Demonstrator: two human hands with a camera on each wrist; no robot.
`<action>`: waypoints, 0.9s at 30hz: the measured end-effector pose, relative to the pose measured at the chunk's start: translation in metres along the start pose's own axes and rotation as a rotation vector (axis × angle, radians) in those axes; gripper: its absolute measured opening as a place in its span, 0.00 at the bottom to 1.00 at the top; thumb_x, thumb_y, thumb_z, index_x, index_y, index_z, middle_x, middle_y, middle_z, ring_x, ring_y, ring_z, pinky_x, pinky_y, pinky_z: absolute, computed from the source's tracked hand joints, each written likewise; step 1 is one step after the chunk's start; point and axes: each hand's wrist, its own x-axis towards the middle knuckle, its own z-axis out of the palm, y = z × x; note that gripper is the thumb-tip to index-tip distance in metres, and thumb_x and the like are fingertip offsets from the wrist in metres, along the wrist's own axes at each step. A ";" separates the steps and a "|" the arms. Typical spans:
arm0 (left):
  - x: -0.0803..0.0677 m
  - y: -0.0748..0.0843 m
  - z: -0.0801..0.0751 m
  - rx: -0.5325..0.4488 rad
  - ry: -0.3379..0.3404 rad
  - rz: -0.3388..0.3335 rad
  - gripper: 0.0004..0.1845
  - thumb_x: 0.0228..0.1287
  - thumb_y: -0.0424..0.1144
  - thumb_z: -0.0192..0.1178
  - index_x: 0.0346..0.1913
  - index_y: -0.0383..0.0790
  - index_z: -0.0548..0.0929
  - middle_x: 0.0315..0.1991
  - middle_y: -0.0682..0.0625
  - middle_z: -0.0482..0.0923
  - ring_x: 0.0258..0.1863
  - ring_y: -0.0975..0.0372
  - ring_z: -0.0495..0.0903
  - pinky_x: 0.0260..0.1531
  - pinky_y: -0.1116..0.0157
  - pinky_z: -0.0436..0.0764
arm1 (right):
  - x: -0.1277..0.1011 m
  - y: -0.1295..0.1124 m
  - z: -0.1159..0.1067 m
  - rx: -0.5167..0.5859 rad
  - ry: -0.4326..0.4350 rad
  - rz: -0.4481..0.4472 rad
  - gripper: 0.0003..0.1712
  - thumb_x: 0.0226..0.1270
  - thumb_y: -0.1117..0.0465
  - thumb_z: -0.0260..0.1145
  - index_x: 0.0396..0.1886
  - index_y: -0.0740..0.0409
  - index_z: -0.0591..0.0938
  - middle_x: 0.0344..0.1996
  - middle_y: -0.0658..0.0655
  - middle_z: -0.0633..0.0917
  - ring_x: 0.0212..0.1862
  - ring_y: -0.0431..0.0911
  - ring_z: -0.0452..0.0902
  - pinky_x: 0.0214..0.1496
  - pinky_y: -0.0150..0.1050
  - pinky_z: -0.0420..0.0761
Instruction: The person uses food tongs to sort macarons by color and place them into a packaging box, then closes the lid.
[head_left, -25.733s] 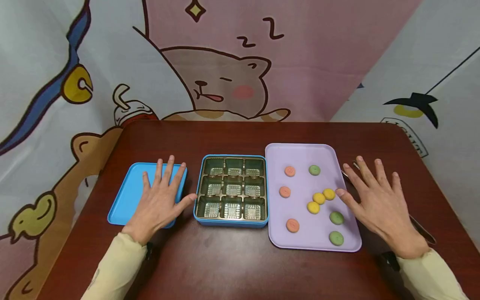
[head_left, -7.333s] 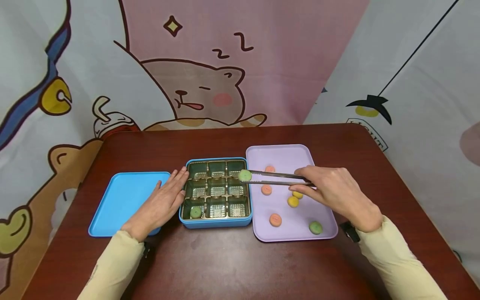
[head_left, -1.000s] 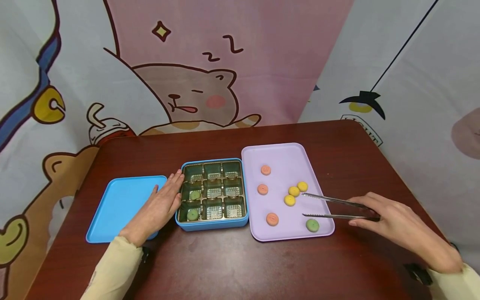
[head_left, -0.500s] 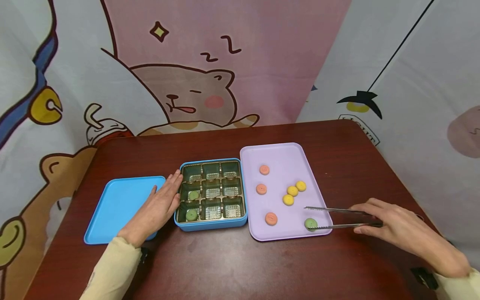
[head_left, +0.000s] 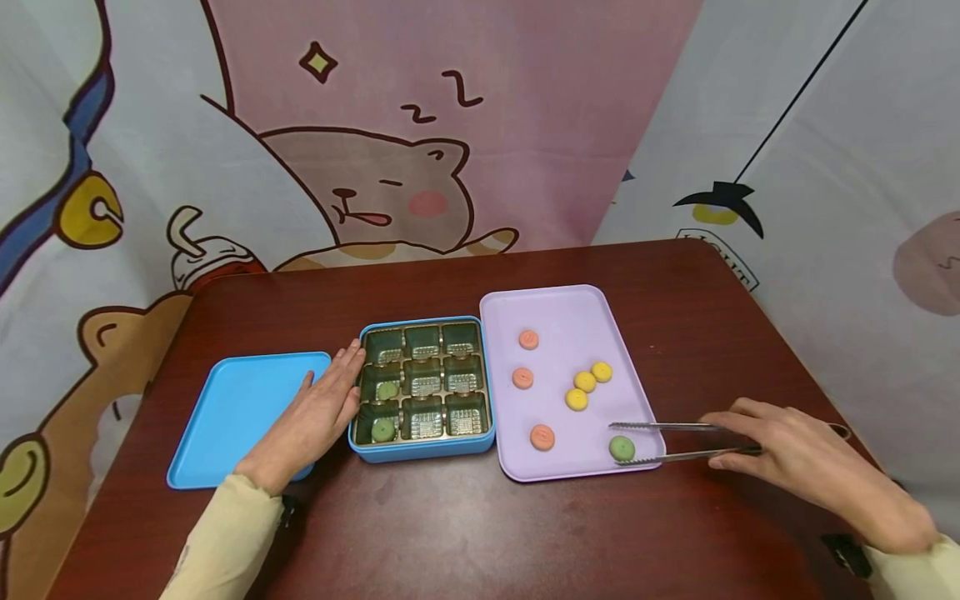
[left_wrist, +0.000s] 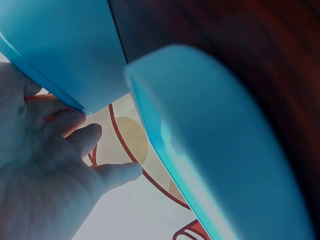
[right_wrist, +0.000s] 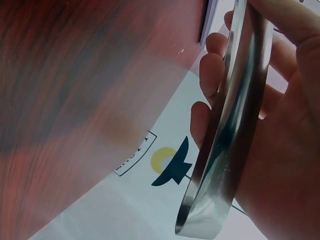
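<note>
My right hand (head_left: 795, 458) grips metal tongs (right_wrist: 232, 130), whose arms are spread over the purple tray (head_left: 555, 312). Between the tong tips lies a green button-like disc (head_left: 622, 448); the lower tip is right at its near edge. My left hand (head_left: 311, 421) rests with straight fingers along the left side of a blue box (head_left: 423, 451) with a nine-compartment insert. One green disc (head_left: 383, 430) sits in its front left compartment, another green disc (head_left: 387, 390) in the middle left one. In the left wrist view, the fingertips (left_wrist: 75, 120) meet the box wall.
On the tray are three yellow discs (head_left: 585, 382), touching in a row, and three spaced pink discs (head_left: 522, 378). A blue lid (head_left: 247, 408) lies left of the box, partly under my left forearm. Behind the brown table (head_left: 450, 533) hangs a printed cloth (head_left: 570, 125).
Over the last second the tongs came down toward the tray's front, around the green disc. Since the earliest frames, two green discs moved from tray to box; my left hand came to the box.
</note>
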 end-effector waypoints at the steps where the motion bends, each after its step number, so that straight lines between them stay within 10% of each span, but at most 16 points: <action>1: 0.000 0.000 0.000 0.000 0.000 0.000 0.32 0.86 0.43 0.42 0.84 0.37 0.51 0.85 0.44 0.41 0.82 0.46 0.47 0.72 0.31 0.50 | 0.000 0.000 0.001 -0.010 0.009 -0.007 0.29 0.44 0.46 0.86 0.49 0.45 0.89 0.34 0.41 0.81 0.24 0.26 0.61 0.21 0.29 0.64; 27: -0.001 0.002 0.000 -0.009 -0.011 -0.024 0.33 0.85 0.44 0.45 0.84 0.39 0.50 0.85 0.44 0.41 0.82 0.46 0.46 0.72 0.31 0.48 | 0.000 -0.001 0.005 -0.071 0.030 0.029 0.26 0.48 0.47 0.84 0.47 0.51 0.91 0.30 0.42 0.79 0.24 0.30 0.63 0.20 0.30 0.64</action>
